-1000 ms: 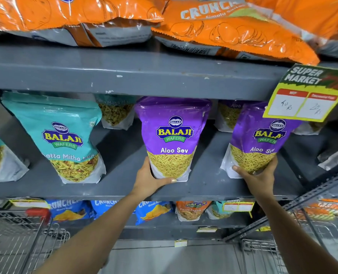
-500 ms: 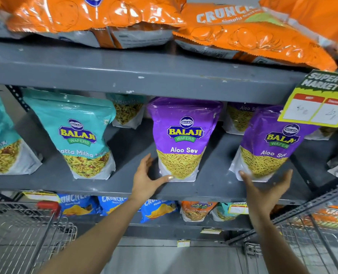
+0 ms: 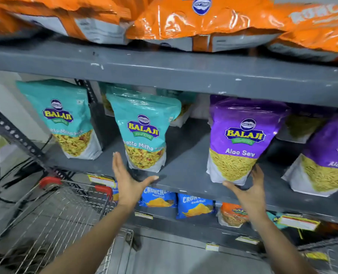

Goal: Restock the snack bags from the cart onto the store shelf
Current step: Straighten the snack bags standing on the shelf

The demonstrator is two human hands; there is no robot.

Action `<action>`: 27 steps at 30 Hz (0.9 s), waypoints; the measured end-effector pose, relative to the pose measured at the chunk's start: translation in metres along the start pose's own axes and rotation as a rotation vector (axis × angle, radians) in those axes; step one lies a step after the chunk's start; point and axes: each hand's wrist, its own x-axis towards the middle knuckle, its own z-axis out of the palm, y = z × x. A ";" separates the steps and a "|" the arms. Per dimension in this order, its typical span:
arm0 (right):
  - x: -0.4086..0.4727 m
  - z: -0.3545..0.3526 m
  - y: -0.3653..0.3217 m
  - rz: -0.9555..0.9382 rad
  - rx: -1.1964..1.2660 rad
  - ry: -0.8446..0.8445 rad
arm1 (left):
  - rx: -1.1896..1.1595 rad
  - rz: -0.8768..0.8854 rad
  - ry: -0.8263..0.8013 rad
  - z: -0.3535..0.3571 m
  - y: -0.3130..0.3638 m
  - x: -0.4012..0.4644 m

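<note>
cart (image 3: pixel 51 218) seen bare where visible | left hand (image 3: pixel 127 183) and right hand (image 3: pixel 250 191) spread open, released from purple bags | Aloo Sev bag (image 3: pixel 238 141) left upright on shelf (image 3: pixel 184 167) | view swung left; placement judged done

Grey metal shelf (image 3: pixel 184 171) carries upright teal bags (image 3: pixel 142 131) and purple bags (image 3: pixel 241 139)

A person's two bare forearms are showing, left hand (image 3: pixel 128 182) and right hand (image 3: pixel 250 191) (no sleeves, rings or watch).
</note>
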 end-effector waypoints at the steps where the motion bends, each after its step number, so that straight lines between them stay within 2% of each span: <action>1: -0.001 0.000 0.000 0.003 0.007 -0.012 | -0.012 -0.031 -0.033 0.001 0.002 0.004; 6: 0.001 -0.003 0.003 0.020 0.023 -0.027 | -0.112 -0.114 -0.038 0.014 0.003 0.017; 16: -0.001 0.002 0.000 0.013 -0.089 -0.031 | -0.117 -0.084 -0.024 0.025 0.002 0.023; 27: -0.004 0.000 -0.010 -0.019 -0.092 -0.037 | -0.124 -0.113 -0.027 0.025 0.005 0.018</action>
